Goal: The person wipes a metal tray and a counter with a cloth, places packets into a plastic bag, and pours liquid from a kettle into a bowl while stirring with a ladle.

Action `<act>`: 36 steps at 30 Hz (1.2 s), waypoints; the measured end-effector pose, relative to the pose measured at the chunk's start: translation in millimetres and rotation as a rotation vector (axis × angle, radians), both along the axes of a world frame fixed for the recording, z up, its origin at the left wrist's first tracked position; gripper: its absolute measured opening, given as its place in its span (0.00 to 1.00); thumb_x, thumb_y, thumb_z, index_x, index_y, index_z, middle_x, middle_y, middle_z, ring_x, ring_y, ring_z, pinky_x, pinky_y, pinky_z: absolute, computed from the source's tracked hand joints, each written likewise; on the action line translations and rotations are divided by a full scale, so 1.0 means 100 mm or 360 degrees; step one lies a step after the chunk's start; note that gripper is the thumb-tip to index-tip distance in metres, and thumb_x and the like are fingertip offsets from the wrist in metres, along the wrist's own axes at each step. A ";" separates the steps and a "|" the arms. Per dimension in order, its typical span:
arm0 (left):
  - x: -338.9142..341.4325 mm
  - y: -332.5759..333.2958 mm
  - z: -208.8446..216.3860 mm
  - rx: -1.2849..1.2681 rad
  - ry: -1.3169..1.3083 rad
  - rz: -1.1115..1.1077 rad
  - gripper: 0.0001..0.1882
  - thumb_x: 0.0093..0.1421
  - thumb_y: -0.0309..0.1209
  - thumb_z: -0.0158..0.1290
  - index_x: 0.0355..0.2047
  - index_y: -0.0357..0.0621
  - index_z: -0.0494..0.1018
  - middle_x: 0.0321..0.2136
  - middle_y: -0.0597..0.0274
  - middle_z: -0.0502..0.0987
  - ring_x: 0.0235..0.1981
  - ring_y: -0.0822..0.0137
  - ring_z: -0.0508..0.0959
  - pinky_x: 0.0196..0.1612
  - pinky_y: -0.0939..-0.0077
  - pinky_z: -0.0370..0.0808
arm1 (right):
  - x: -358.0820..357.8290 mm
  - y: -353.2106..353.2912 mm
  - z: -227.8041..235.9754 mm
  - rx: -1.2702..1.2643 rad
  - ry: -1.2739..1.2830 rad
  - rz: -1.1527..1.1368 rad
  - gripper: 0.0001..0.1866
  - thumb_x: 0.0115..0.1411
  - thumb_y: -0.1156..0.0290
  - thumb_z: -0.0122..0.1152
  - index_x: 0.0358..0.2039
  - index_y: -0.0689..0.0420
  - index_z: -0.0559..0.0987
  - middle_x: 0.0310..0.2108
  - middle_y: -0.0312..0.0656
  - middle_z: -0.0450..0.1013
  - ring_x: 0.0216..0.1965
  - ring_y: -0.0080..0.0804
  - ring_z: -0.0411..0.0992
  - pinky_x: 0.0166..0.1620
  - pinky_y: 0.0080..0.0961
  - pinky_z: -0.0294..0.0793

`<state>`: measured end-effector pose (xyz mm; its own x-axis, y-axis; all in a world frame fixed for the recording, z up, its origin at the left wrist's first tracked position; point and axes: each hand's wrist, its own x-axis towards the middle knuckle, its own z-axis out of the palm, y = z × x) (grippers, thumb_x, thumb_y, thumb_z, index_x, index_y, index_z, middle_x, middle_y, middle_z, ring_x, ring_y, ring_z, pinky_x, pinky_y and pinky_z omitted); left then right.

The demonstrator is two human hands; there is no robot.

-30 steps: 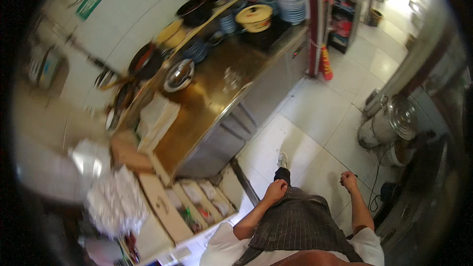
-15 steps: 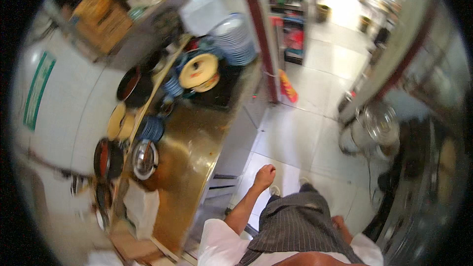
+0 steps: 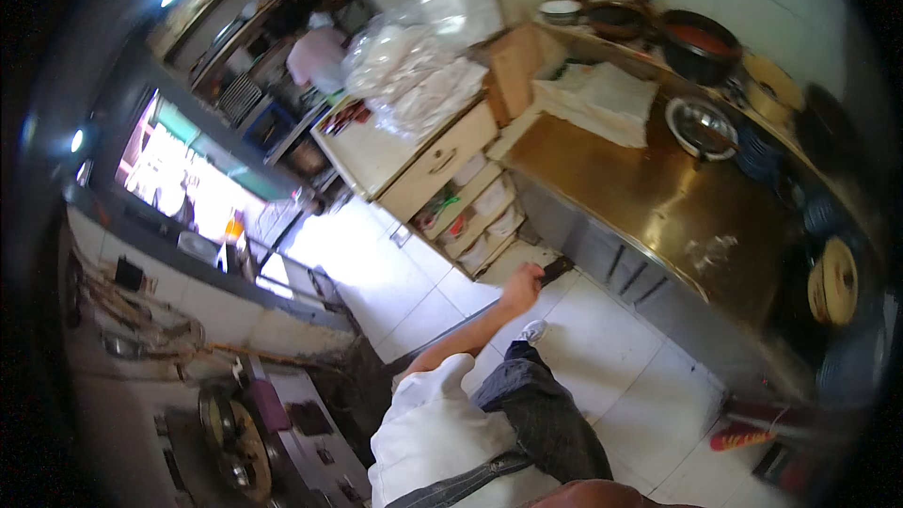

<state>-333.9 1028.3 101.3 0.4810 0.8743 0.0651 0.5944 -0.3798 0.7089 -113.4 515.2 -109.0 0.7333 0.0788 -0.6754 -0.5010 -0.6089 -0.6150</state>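
Note:
My left hand (image 3: pixel 525 284) hangs low over the tiled floor, its fingers curled into a loose fist, and nothing shows in it. Just beside it in the picture is a small dark object (image 3: pixel 560 268); I cannot tell what it is, and it seems to lie behind the hand. My right hand is out of sight. A drawer cabinet (image 3: pixel 437 160) with plastic bags (image 3: pixel 404 66) on top stands ahead. To the right runs a metal counter (image 3: pixel 602 169) bearing a white cloth (image 3: pixel 602 99) and a round bowl (image 3: pixel 701 127).
Dark pots (image 3: pixel 698 45) and yellow bowls (image 3: pixel 832 282) line the counter's back and far right. A stove top (image 3: pixel 310 414) with pans is at lower left. Another person (image 3: pixel 318 58) works at the back, beside shelves. A bright window opening (image 3: pixel 179 179) is at left.
My body has turned around: the counter was on my left and is now on my right. The doorway has left view; the cabinet and other person have entered. My right hand has dropped out of view.

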 end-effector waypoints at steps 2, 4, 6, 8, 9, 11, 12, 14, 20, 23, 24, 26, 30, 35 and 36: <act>-0.57 0.51 0.18 0.0194 0.0035 0.0278 0.13 0.45 0.20 0.47 0.34 0.41 0.71 0.33 0.47 0.71 0.38 0.47 0.71 0.41 0.60 0.70 | -0.08 0.21 -0.01 -0.0113 -0.0027 0.0318 0.13 0.57 0.61 0.51 0.27 0.57 0.78 0.26 0.44 0.74 0.27 0.40 0.72 0.31 0.36 0.69; -1.03 1.12 0.34 0.0790 -0.0122 0.0405 0.13 0.45 0.19 0.47 0.33 0.41 0.70 0.33 0.47 0.71 0.36 0.46 0.70 0.39 0.57 0.68 | -0.35 0.37 -0.01 -0.0428 -0.0214 0.0951 0.14 0.57 0.60 0.50 0.28 0.56 0.79 0.27 0.44 0.75 0.29 0.40 0.73 0.33 0.36 0.70; -1.11 1.70 0.69 0.0897 -0.0095 0.0452 0.12 0.44 0.18 0.48 0.31 0.39 0.71 0.31 0.47 0.71 0.35 0.47 0.70 0.40 0.56 0.66 | -0.74 0.50 0.06 -0.0934 -0.0726 0.1875 0.15 0.57 0.59 0.50 0.28 0.56 0.79 0.28 0.44 0.75 0.30 0.40 0.73 0.34 0.36 0.70; -1.24 2.16 0.76 0.1044 0.0012 0.0384 0.12 0.43 0.18 0.49 0.32 0.38 0.72 0.28 0.48 0.71 0.34 0.48 0.69 0.39 0.55 0.65 | -1.13 0.85 -0.01 -0.1090 -0.0659 0.1922 0.15 0.58 0.58 0.50 0.29 0.56 0.80 0.28 0.43 0.76 0.31 0.40 0.74 0.36 0.36 0.71; -1.25 2.42 0.70 0.0958 -0.0019 0.0359 0.11 0.45 0.19 0.48 0.31 0.37 0.72 0.27 0.49 0.70 0.33 0.48 0.69 0.38 0.55 0.66 | -1.16 1.11 -0.18 -0.0914 0.0027 0.1419 0.15 0.57 0.59 0.51 0.30 0.56 0.80 0.30 0.43 0.76 0.33 0.39 0.74 0.38 0.37 0.70; -1.35 2.73 0.47 0.0949 0.0028 0.0139 0.08 0.47 0.19 0.46 0.29 0.38 0.71 0.27 0.49 0.69 0.30 0.48 0.70 0.33 0.57 0.67 | -1.34 1.65 -0.42 -0.0909 -0.0224 0.1740 0.14 0.57 0.62 0.49 0.34 0.57 0.79 0.30 0.45 0.76 0.31 0.41 0.75 0.38 0.39 0.71; -1.06 2.71 0.47 0.0782 0.0024 -0.0003 0.05 0.48 0.19 0.46 0.27 0.38 0.69 0.25 0.49 0.69 0.29 0.49 0.69 0.32 0.57 0.66 | -1.60 1.82 -0.44 -0.0665 -0.0645 0.1296 0.13 0.53 0.61 0.54 0.21 0.56 0.78 0.19 0.42 0.74 0.23 0.34 0.73 0.30 0.30 0.72; -1.00 2.98 -0.28 -0.0187 0.0382 -0.0296 0.03 0.53 0.23 0.47 0.28 0.36 0.68 0.29 0.47 0.71 0.33 0.50 0.71 0.34 0.56 0.67 | -1.90 2.60 0.74 -0.0122 0.0112 0.0118 0.15 0.53 0.61 0.53 0.18 0.58 0.76 0.18 0.43 0.72 0.26 0.29 0.73 0.30 0.30 0.70; -0.41 1.80 -1.48 -0.0536 0.0839 -0.2243 0.12 0.55 0.28 0.49 0.38 0.36 0.72 0.35 0.52 0.76 0.35 0.62 0.76 0.40 0.70 0.72 | -3.60 2.86 1.15 -0.0087 -0.0296 -0.0848 0.10 0.53 0.69 0.56 0.34 0.60 0.76 0.27 0.41 0.75 0.29 0.29 0.73 0.35 0.28 0.72; -0.28 0.95 -1.23 -0.0641 0.0901 -0.2703 0.14 0.56 0.33 0.50 0.39 0.37 0.72 0.34 0.52 0.76 0.36 0.59 0.77 0.40 0.68 0.72 | -4.36 2.71 1.02 -0.0224 -0.0278 -0.1479 0.08 0.54 0.71 0.53 0.34 0.59 0.76 0.26 0.40 0.75 0.26 0.27 0.74 0.32 0.27 0.73; -0.27 0.73 -1.13 -0.0594 0.0933 -0.2933 0.14 0.56 0.33 0.50 0.40 0.37 0.72 0.35 0.51 0.76 0.36 0.58 0.76 0.40 0.66 0.72 | -4.73 2.69 0.99 -0.0207 -0.0265 -0.1790 0.08 0.54 0.71 0.53 0.33 0.59 0.76 0.26 0.40 0.75 0.25 0.27 0.74 0.31 0.26 0.74; -0.20 0.45 -1.18 -0.0434 0.0925 -0.3150 0.13 0.57 0.33 0.50 0.39 0.37 0.72 0.33 0.52 0.77 0.34 0.59 0.77 0.38 0.67 0.72 | -5.22 2.69 1.06 -0.0233 -0.0353 -0.2246 0.07 0.54 0.71 0.54 0.32 0.59 0.76 0.24 0.40 0.74 0.23 0.27 0.74 0.29 0.26 0.74; -0.26 0.01 -1.01 -0.0046 0.1067 -0.3494 0.10 0.55 0.31 0.51 0.35 0.38 0.73 0.27 0.53 0.77 0.30 0.59 0.77 0.35 0.68 0.72 | -6.45 2.86 0.95 -0.0466 -0.0472 -0.2810 0.07 0.52 0.70 0.55 0.31 0.58 0.76 0.24 0.41 0.75 0.26 0.31 0.75 0.30 0.27 0.74; -0.42 -0.54 -1.81 0.0168 0.1289 -0.3721 0.11 0.53 0.32 0.51 0.33 0.37 0.73 0.27 0.52 0.78 0.30 0.56 0.78 0.33 0.67 0.73 | -8.13 2.99 0.79 -0.0979 -0.0113 -0.3194 0.05 0.50 0.71 0.56 0.27 0.56 0.77 0.25 0.47 0.74 0.31 0.41 0.74 0.34 0.34 0.73; -0.58 -0.73 -1.77 0.0229 0.1321 -0.3769 0.11 0.53 0.33 0.52 0.33 0.37 0.73 0.26 0.51 0.78 0.29 0.56 0.78 0.33 0.67 0.74 | -8.50 3.01 0.78 -0.1065 -0.0021 -0.3270 0.05 0.49 0.71 0.56 0.27 0.56 0.77 0.25 0.47 0.74 0.31 0.42 0.74 0.34 0.35 0.73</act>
<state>-392.2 955.6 -76.1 0.1336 -0.8237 -0.5510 -0.6323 -0.4990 0.5926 -963.2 816.4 -31.4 -0.5422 -0.8008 -0.2543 -0.5576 0.5693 -0.6041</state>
